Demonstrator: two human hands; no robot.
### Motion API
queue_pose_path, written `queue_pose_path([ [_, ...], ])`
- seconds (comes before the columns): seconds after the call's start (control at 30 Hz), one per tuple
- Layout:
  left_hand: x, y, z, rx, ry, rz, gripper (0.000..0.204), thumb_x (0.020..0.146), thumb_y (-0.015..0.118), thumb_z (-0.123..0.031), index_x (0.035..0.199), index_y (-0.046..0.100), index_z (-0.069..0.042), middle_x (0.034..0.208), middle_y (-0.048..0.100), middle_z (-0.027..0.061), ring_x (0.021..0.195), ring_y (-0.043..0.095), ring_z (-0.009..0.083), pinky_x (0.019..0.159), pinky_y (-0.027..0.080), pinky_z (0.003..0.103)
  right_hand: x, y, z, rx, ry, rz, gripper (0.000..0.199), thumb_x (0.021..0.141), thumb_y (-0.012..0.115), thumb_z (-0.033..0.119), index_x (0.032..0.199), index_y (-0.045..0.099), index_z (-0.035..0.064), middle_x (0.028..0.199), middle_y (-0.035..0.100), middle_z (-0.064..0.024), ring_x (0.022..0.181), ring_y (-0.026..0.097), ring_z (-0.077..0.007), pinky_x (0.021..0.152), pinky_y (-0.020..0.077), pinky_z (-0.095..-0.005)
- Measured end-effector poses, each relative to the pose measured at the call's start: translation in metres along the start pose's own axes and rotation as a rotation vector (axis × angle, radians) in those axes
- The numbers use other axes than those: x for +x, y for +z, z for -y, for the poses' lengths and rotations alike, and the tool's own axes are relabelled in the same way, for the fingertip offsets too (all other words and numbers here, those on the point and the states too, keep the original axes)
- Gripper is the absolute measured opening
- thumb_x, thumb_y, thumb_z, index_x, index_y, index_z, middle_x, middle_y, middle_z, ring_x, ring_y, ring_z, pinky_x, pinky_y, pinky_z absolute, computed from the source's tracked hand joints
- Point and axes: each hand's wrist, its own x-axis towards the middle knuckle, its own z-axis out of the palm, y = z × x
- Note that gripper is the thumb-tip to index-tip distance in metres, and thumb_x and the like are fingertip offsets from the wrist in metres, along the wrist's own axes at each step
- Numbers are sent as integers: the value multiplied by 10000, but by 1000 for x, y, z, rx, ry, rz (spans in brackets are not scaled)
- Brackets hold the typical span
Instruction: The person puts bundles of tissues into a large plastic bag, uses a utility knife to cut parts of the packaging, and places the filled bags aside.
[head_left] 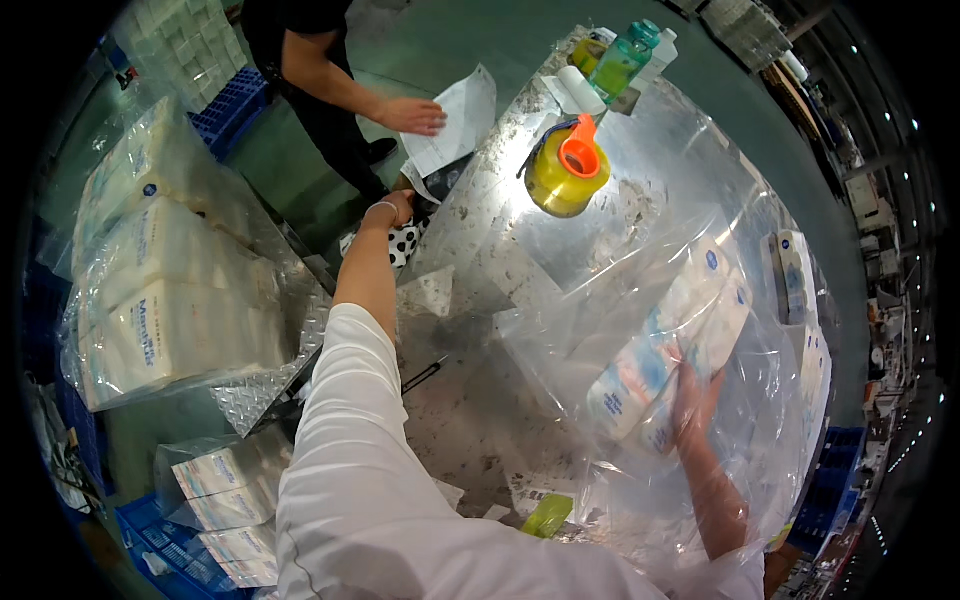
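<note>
My left hand (397,207) reaches to the far edge of the worktop (480,250); I cannot tell how its fingers stand. My right hand (697,395) is deep in the clear bag (640,300), fingers spread against the white packs (665,350) to hold them in place.

right hand (695,395) veiled by clear bag (640,260), left hand (395,208) fingers hidden past table edge (440,215)

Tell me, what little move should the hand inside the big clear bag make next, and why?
Probably push the packs deeper into the clear bag. The right hand is inside the bag, pressing on them near its open end, and the far part looks unfilled. The left hand reaches off past the metal table's edge.
</note>
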Motion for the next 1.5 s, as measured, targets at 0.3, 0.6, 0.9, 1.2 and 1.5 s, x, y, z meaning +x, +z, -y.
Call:
queue_pose_path([
  [0.3,59,44,41,684,318,122,358,755,540,-129,1110,550,-90,1032,597,76,974,539,228,826,434,346,12,6,-18,-85,-79,-25,565,796,565,230,1216,324,-60,1161,454,-194,1057,454,-271,913,320,-336],
  [0.6,-20,-11,45,354,45,-78,396,785,450,-117,1171,487,-37,1165,510,151,1000,532,293,840,435,348,4,1,-7,-89,-111,-30,495,782,593,217,1149,393,-50,1099,505,-178,1003,497,-258,864,366,-347],
  [0.9,-141,-35,-88,-128,19,-716,414,703,492,-138,1108,564,-90,1090,552,183,1025,517,317,871,416,376,24,-3,-57,28,-51,39,746,799,491,455,1254,239,-80,1226,386,-237,1101,419,-301,943,319,-373],
  [1.2,-308,83,-284,-300,864,-568,439,798,593,-253,1139,473,-2,1083,525,166,1014,492,266,871,382,326,3,-57,-93,-26,-154,144,960,669,648,412,1286,139,-120,1253,315,-323,1174,328,-403,978,291,-384],
  [1.5,-448,179,-408,-333,927,-834,509,805,562,-208,1236,362,-25,1246,385,138,1139,392,265,953,296,365,-51,-252,-271,16,-159,-352,501,710,595,175,1161,451,11,1121,480,-195,1070,454,-306,902,361,-399],
])
